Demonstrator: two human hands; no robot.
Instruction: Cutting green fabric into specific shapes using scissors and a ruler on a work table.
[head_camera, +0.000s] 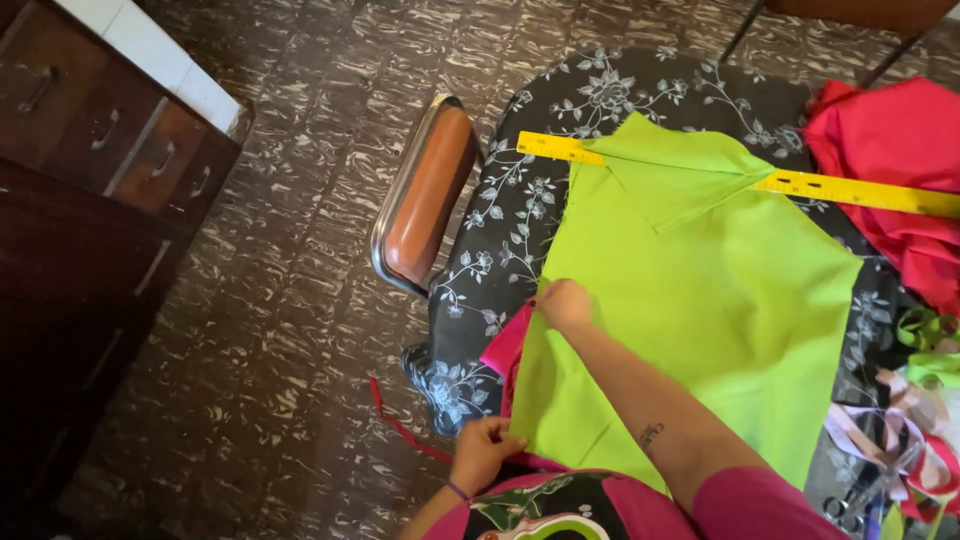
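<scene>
**Green cloth spread flat, one corner folded, edge being set**

Head view. A sheet of lime-green fabric (700, 310) lies spread over most of the surface (520, 210), which carries a black cloth with a pale floral print. The far corner of the fabric is already turned over into a triangular flap, and a yellow ruler (860, 190) lies across the far edge, partly under that flap. The rest of the sheet lies smooth and single-layered, with no marks or cuts to be seen, so the work appears to stand at an early stage: laying-out is largely done, while measuring and any cutting appear to be left.

The right hand (565, 303) rests on the left edge of the fabric, its fingers curled down and pressing the cloth. The left hand (483, 450) pinches the near corner between closed fingers at the rim of the surface. A strip of pink fabric (505, 350) shows beneath the green edge between the two hands.

Red fabric (890, 150) is heaped at the far right, tangled ribbons (915, 420) lie at the near right, and a brown-seated chair (425, 195) stands just beside the surface.
</scene>
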